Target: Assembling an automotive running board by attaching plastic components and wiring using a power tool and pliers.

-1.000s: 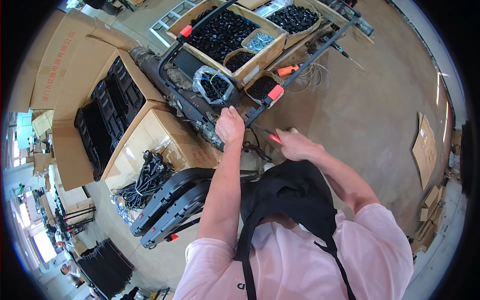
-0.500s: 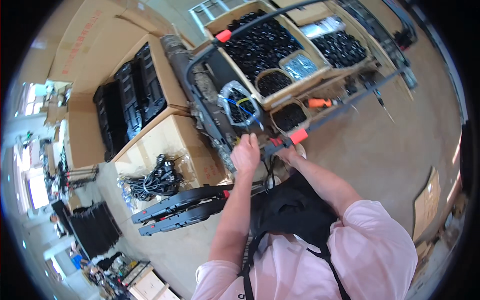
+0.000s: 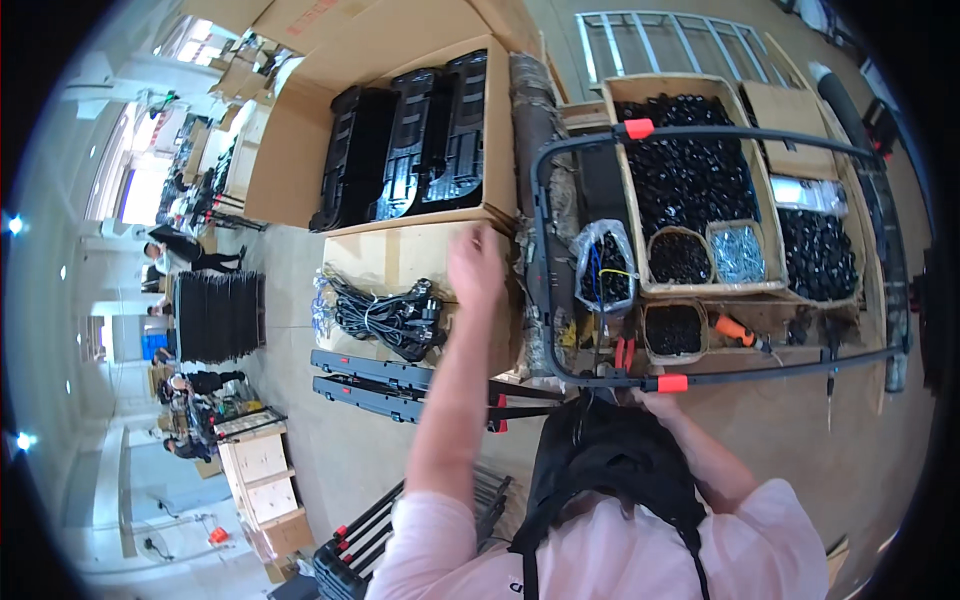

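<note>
the black frame (image 3: 700, 130) ran left-to-right, nearer my right hand (image 3: 656, 402) than my left hand (image 3: 476, 265). i couldn't tell either grip.

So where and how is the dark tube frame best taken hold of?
Probably by the near rail of the dark tube frame, from the side of the black apron: it looks slim enough to close around and runs nearest the apron, while the far rail lies farther off, across the tray of black parts.

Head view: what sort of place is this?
Probably a factory assembly workshop: there's a tray full of small black parts, a cardboard box of black plastic panels, and a bundle of black cables.
</note>
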`<state>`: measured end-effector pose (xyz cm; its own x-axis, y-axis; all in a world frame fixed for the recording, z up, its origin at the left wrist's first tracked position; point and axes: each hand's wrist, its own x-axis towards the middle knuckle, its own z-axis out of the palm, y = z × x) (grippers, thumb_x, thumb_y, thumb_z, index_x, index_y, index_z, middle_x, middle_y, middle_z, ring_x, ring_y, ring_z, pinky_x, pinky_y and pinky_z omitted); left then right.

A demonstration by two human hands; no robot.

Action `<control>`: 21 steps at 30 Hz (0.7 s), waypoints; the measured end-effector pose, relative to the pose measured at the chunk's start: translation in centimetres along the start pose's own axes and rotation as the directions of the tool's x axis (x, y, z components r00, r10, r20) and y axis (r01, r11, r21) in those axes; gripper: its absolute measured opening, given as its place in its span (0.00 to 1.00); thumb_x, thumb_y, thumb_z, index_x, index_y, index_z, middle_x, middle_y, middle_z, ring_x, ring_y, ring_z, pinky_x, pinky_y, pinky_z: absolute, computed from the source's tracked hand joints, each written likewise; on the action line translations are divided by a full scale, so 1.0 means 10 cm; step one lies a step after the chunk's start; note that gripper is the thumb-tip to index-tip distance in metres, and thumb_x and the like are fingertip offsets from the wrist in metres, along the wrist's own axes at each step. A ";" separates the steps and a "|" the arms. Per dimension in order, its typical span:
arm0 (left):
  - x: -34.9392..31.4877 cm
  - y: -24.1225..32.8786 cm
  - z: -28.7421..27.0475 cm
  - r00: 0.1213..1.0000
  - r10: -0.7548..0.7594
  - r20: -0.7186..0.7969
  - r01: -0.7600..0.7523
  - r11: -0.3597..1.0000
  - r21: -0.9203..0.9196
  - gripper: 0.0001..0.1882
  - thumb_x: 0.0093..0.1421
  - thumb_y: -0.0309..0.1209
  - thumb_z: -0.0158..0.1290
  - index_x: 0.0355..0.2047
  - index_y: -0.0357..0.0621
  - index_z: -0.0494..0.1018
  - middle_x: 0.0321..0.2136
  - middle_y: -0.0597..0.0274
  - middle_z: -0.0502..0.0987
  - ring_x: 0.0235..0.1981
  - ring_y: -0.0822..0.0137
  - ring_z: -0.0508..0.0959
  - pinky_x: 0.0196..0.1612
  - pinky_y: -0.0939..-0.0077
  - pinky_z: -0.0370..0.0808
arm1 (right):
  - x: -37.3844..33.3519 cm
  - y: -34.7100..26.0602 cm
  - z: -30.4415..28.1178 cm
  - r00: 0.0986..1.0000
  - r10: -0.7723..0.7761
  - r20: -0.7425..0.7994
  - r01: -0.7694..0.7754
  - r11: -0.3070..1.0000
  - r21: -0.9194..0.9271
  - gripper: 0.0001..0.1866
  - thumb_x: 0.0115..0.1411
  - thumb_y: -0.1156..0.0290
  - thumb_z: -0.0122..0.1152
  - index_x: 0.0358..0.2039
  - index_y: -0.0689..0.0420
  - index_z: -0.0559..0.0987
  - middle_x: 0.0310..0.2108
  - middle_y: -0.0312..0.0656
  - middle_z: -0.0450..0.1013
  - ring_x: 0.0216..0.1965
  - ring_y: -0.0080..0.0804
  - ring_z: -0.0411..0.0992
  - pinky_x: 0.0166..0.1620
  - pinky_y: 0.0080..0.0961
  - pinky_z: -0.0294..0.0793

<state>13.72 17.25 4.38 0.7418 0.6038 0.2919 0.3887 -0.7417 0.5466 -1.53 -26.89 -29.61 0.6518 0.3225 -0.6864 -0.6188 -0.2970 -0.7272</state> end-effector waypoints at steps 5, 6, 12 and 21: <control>1.42 -1.58 -0.85 0.981 -0.149 -0.126 0.192 0.856 0.480 0.26 0.60 0.43 0.63 0.56 0.44 0.78 0.56 0.46 0.78 0.59 0.43 0.76 0.63 0.50 0.73 | -0.76 -0.85 -0.35 0.970 0.239 -0.050 -0.244 0.960 -0.141 0.16 0.62 0.68 0.67 0.48 0.59 0.81 0.33 0.37 0.78 0.30 0.26 0.77 0.31 0.22 0.76; 1.58 -1.67 -0.81 0.981 -0.188 -0.041 0.181 0.830 0.528 0.28 0.60 0.43 0.63 0.58 0.45 0.77 0.59 0.48 0.76 0.62 0.45 0.73 0.64 0.50 0.72 | -0.88 -0.67 -0.56 0.963 0.234 -0.134 -0.242 0.969 -0.044 0.17 0.62 0.68 0.66 0.50 0.60 0.80 0.33 0.37 0.78 0.29 0.26 0.77 0.29 0.22 0.75; 2.09 -2.20 -0.81 0.964 -0.109 -0.241 0.240 0.747 0.620 0.32 0.57 0.42 0.65 0.60 0.45 0.71 0.66 0.50 0.68 0.69 0.46 0.65 0.68 0.51 0.67 | -1.73 -0.54 -0.97 0.905 0.302 -0.299 -0.283 0.953 0.104 0.15 0.65 0.71 0.60 0.52 0.60 0.77 0.32 0.40 0.77 0.25 0.26 0.75 0.24 0.22 0.73; 2.24 -2.72 -1.34 0.961 -0.258 -0.101 0.237 0.572 0.786 0.19 0.65 0.38 0.61 0.53 0.47 0.74 0.59 0.51 0.74 0.64 0.46 0.74 0.61 0.51 0.74 | -2.31 -0.61 -0.77 0.891 0.247 -0.381 -0.349 0.909 -0.227 0.17 0.60 0.69 0.63 0.49 0.61 0.81 0.32 0.45 0.81 0.29 0.30 0.80 0.34 0.30 0.79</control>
<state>12.42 54.90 6.56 0.5568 0.8014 0.2186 0.8271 -0.5105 -0.2353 -9.48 -39.49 -9.37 0.5954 -0.1287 -0.7931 -0.6907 -0.5862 -0.4234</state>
